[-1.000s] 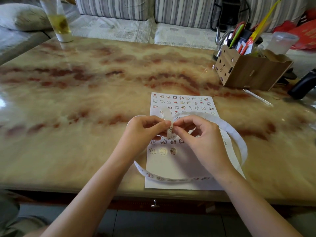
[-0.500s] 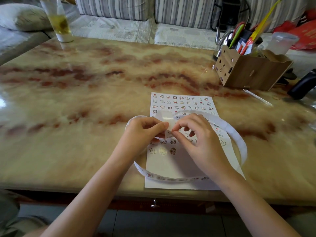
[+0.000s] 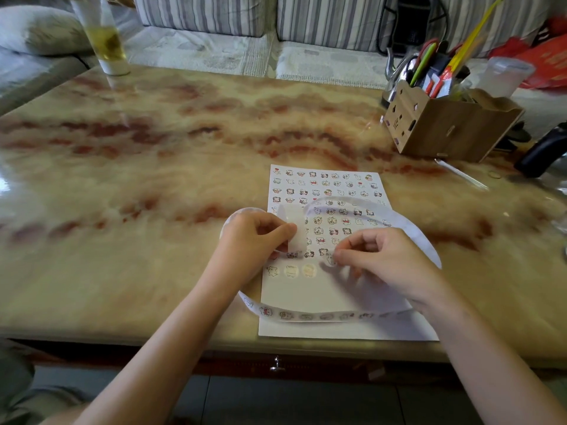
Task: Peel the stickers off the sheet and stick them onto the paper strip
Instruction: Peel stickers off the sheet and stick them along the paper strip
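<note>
One looped white paper strip [image 3: 322, 316], gripped by L hand [image 3: 254, 240]; R hand [image 3: 389, 260] pinches sticker [image 3: 330, 258].

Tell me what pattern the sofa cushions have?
The sofa cushions have grey and white stripes; head view.

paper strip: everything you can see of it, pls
The paper strip is a long, narrow white band, thin and flexible, curled into a loose open loop over the sticker sheet and past its side edges above the table. Its near run carries a row of small cartoon stickers; the far arc, standing on edge, looks blank. One end stands up, pinched in the left hand's grip. The right hand hides a stretch on the right.
</note>
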Demonstrator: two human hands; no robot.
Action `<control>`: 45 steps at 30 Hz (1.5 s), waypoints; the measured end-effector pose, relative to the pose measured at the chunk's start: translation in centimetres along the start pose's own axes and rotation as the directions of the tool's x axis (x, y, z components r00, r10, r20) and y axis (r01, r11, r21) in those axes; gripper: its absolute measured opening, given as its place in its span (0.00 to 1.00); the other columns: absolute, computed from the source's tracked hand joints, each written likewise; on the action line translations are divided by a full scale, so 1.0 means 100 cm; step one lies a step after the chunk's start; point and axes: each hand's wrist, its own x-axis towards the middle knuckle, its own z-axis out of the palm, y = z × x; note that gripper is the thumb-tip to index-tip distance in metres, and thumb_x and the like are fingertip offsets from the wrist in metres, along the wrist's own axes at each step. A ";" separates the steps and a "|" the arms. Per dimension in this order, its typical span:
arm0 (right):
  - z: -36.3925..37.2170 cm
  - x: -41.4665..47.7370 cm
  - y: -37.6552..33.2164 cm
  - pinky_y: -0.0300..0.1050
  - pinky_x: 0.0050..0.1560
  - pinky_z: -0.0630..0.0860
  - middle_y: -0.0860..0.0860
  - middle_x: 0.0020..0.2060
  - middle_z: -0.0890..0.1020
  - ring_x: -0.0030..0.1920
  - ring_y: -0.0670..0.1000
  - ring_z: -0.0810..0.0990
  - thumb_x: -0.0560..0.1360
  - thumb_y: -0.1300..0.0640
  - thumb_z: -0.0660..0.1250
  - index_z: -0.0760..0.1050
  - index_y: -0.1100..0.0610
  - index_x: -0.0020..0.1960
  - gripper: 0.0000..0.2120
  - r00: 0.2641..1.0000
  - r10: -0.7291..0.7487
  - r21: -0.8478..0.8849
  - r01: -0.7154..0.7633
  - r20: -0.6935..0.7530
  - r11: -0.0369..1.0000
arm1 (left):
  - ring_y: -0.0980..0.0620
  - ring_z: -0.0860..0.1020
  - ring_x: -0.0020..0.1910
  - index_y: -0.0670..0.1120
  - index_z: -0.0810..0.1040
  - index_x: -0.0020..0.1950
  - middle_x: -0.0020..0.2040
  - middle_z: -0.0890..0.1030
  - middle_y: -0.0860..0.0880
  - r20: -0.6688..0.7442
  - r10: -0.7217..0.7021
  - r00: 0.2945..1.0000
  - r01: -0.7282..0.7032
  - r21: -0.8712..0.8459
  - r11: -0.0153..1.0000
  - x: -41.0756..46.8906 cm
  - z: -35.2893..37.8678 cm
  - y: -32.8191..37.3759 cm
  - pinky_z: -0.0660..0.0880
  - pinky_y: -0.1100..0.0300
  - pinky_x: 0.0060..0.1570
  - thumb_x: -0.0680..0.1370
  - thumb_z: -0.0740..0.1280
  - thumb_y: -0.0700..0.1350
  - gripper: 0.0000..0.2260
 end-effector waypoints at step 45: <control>0.011 0.003 0.018 0.43 0.36 0.68 0.48 0.27 0.77 0.29 0.44 0.72 0.68 0.53 0.75 0.74 0.51 0.41 0.10 0.994 -0.069 -0.271 0.043 -0.088 0.962 | 0.51 0.78 0.32 0.48 0.78 0.29 0.27 0.79 0.59 0.027 -0.068 0.997 0.067 0.034 0.997 -0.005 0.003 0.004 0.79 0.44 0.50 0.75 0.70 0.42 0.14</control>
